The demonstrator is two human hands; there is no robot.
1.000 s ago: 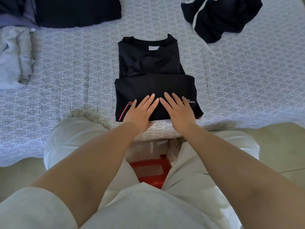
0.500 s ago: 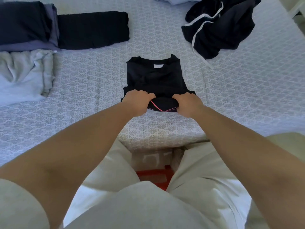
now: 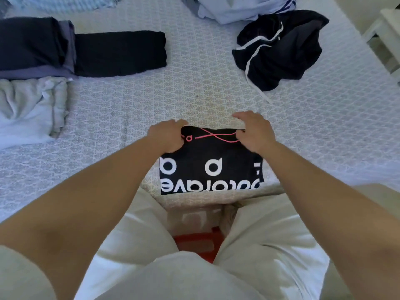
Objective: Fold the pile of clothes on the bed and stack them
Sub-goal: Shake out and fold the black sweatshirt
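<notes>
**Black shirt held at its far edge, near the bed's front**

Nearest the camera, pale trousers (image 3: 259, 245) fill the lower frame, with something red (image 3: 194, 245) showing between the legs on the floor. Just beyond, at the front edge of the bed (image 3: 194, 94), lies the folded black T-shirt (image 3: 210, 169), a compact rectangle with large white lettering (upside down from this view) and a thin red line near its far edge.

Both hands sit on that far edge. The left hand (image 3: 167, 136) has its fingers curled down onto the far left corner of the shirt, gripping the cloth. The right hand (image 3: 254, 132) pinches the far right corner between thumb and curled fingers.

Farther back on the patterned cover, to the left, a crumpled pale grey garment (image 3: 30, 109) lies loose. Beyond it sit a folded dark stack (image 3: 32, 46) and, just beside it, a folded black piece (image 3: 121, 54). To the right, well apart from the shirt, a rumpled dark garment with white trim (image 3: 281, 48) lies unfolded. At the far edge, light blue clothes (image 3: 233, 7) are heaped.
</notes>
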